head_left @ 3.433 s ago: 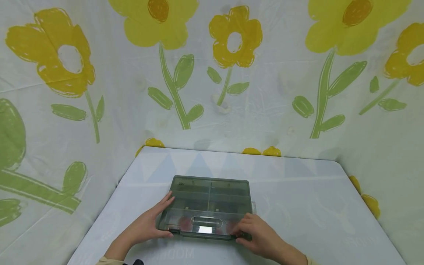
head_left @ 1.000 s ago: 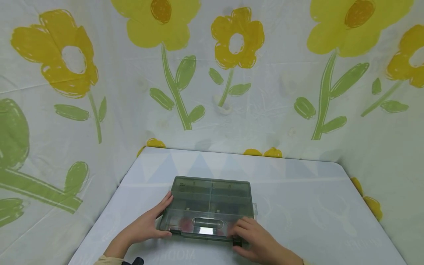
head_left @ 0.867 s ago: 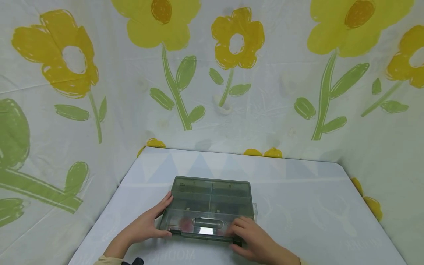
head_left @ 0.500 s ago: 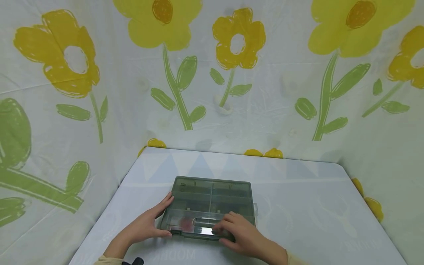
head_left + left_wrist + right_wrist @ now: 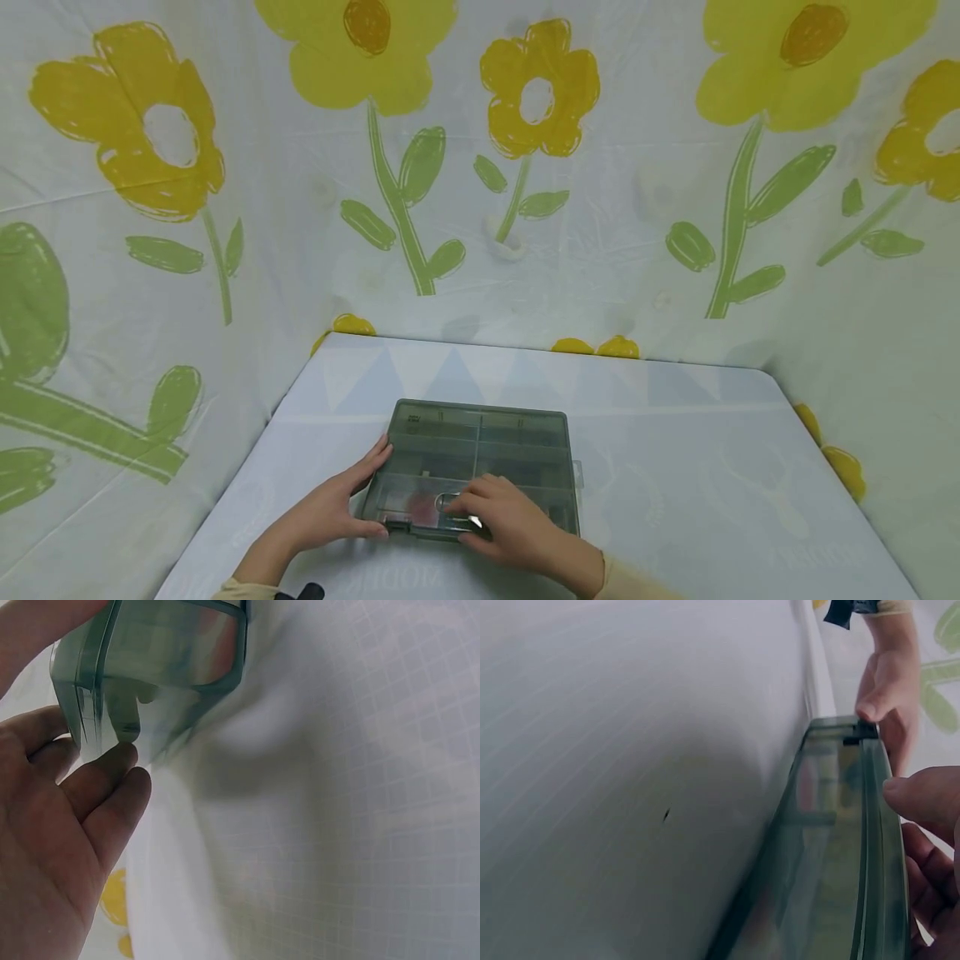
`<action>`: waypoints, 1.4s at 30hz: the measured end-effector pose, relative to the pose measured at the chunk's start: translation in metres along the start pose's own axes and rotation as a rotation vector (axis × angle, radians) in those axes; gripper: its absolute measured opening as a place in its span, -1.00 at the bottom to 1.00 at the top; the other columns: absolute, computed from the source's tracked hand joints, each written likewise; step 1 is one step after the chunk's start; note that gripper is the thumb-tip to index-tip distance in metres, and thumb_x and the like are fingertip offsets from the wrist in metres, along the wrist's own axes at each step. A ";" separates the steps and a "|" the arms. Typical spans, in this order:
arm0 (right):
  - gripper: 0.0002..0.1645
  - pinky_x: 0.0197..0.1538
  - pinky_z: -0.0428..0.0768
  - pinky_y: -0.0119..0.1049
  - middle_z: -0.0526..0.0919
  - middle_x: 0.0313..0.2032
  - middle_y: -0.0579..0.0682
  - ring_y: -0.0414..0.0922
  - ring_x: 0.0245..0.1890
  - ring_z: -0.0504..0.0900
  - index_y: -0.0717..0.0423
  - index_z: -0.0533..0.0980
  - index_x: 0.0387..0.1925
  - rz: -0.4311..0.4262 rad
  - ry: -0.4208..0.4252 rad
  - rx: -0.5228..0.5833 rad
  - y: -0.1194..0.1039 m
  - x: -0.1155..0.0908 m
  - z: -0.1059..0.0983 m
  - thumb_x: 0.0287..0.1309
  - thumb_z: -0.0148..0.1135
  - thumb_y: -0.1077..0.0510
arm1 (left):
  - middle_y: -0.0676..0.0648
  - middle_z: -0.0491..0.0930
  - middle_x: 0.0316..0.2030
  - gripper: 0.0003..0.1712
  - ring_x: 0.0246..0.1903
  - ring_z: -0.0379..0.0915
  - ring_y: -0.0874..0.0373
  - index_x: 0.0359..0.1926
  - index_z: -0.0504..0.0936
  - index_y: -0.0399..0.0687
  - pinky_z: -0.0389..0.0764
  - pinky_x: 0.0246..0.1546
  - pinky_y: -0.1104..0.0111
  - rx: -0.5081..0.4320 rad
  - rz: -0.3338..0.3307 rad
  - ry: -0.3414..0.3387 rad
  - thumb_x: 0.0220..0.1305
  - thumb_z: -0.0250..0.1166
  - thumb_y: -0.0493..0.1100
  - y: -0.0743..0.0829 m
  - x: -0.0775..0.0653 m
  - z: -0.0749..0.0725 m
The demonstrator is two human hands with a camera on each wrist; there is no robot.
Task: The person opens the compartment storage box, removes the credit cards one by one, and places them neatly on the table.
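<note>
Bends the fingers of the right hand point(image 5: 506, 521) over the near rim of a box point(image 5: 435, 454), thumb at the front edge; cannot tell whether pinching or merely touching. Rests the left hand's point(image 5: 330, 512) loosely straight fingers along its left side, thumb beside a dark latch point(image 5: 398, 527). Lies flat near the table's point(image 5: 675, 467) middle: rectangular, translucent smoky-green plastic, straight dividers inside, blurred reddish patch point(image 5: 423, 505) near left. Spreads underneath in faintly gridded white, pale-blue triangles along the far edge. Hangs beyond as creased pale sheeting point(image 5: 600, 233), printed with yellow flowers.
</note>
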State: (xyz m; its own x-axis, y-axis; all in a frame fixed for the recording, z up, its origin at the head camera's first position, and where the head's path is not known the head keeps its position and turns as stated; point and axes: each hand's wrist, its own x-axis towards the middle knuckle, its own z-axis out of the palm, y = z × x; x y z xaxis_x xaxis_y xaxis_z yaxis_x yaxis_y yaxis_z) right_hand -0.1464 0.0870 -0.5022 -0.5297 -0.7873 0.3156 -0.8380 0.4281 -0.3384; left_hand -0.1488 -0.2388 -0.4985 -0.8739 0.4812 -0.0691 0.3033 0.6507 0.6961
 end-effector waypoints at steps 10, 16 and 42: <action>-0.65 -0.17 0.40 -0.59 0.57 -0.14 -0.22 -0.33 -0.23 0.42 -0.11 0.61 0.06 -0.044 -0.021 -0.051 -0.013 0.025 0.012 0.26 0.43 0.09 | -0.08 -0.18 0.62 0.33 0.51 -0.03 -0.20 0.63 -0.01 -0.07 0.48 0.32 0.00 -0.009 0.020 -0.003 0.03 0.53 0.28 0.000 -0.002 0.000; -0.57 -0.09 0.44 -0.57 0.60 -0.07 -0.20 -0.30 -0.15 0.48 -0.12 0.60 0.13 -0.096 -0.029 -0.049 -0.023 0.036 0.018 0.23 0.46 0.12 | -0.04 -0.19 0.62 0.35 0.52 -0.04 -0.14 0.63 -0.02 -0.03 0.48 0.32 0.02 0.009 0.013 -0.001 0.01 0.51 0.34 -0.002 -0.001 0.000; -0.70 -0.16 0.45 -0.56 0.63 -0.23 -0.29 -0.32 -0.22 0.52 -0.23 0.71 -0.05 -0.130 0.178 -0.222 -0.034 0.052 0.047 0.17 0.49 0.11 | -0.16 -0.23 0.62 0.31 0.51 -0.07 -0.26 0.63 -0.06 -0.11 0.52 0.31 0.24 -0.058 0.063 -0.041 0.11 0.54 0.20 -0.002 0.000 -0.003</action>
State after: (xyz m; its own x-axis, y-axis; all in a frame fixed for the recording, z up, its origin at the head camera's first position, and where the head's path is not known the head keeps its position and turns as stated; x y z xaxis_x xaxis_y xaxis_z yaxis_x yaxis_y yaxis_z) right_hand -0.1391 0.0106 -0.5154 -0.4145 -0.7598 0.5008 -0.8979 0.4311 -0.0891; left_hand -0.1507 -0.2417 -0.4973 -0.8368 0.5449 -0.0524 0.3339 0.5840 0.7399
